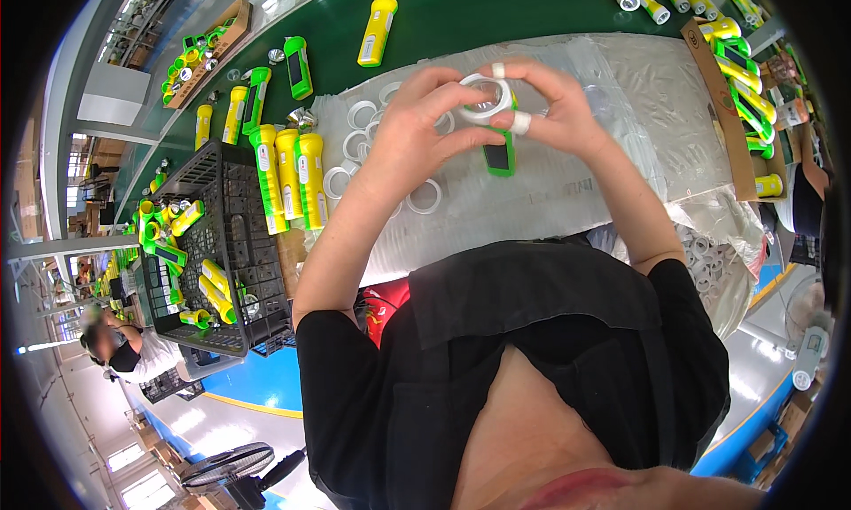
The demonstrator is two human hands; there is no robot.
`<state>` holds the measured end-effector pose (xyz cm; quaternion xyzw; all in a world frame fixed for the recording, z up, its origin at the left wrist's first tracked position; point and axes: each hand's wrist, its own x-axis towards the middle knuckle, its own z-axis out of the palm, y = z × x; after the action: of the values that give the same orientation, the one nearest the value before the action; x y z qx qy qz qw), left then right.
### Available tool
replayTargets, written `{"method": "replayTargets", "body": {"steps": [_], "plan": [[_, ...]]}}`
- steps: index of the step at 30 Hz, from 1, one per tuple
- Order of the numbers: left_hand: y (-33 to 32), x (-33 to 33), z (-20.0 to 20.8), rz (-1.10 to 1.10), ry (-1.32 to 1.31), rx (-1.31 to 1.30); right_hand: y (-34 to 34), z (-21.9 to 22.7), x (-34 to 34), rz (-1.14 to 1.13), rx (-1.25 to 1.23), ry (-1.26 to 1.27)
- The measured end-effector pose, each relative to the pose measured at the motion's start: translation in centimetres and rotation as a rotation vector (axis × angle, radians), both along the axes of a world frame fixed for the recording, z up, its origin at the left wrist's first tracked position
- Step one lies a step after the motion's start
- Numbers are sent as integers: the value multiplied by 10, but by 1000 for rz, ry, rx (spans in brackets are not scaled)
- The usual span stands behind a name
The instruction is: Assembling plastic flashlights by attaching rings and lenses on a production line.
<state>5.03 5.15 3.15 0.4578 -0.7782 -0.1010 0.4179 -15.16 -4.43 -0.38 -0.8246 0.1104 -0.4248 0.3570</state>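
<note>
Both hands hold a flashlight (500, 158) over the covered work surface. Its green body with a dark panel points toward me, and a white ring (485, 116) sits around its clear lens end. My left hand (424, 120) grips it from the left, thumb and fingers closed at the ring. From the right, my right hand (560, 111) pinches the ring; white tape wraps its thumb and a finger. Several loose white rings (425, 196) lie beside and under my left hand. Part of the flashlight is hidden behind my fingers.
Yellow-green flashlights (290, 177) stand in a row at the left, beside a black crate (232, 235) of flashlight parts. Another flashlight (378, 29) lies on the green table (461, 18). A cardboard box (720, 111) of flashlights stands right. Someone (133, 346) works far left.
</note>
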Motion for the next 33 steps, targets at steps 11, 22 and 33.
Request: {"method": "replayTargets", "body": {"steps": [11, 22, 33], "plan": [[-12, -36, -10, -37, 111, 126, -22, 109, -12, 235, -245, 863], [-16, -37, -19, -36, 50, 9, -9, 95, -10, 4, -262, 908], [-12, -41, -21, -6, 123, -28, -8, 93, -14, 203, -282, 787]]}}
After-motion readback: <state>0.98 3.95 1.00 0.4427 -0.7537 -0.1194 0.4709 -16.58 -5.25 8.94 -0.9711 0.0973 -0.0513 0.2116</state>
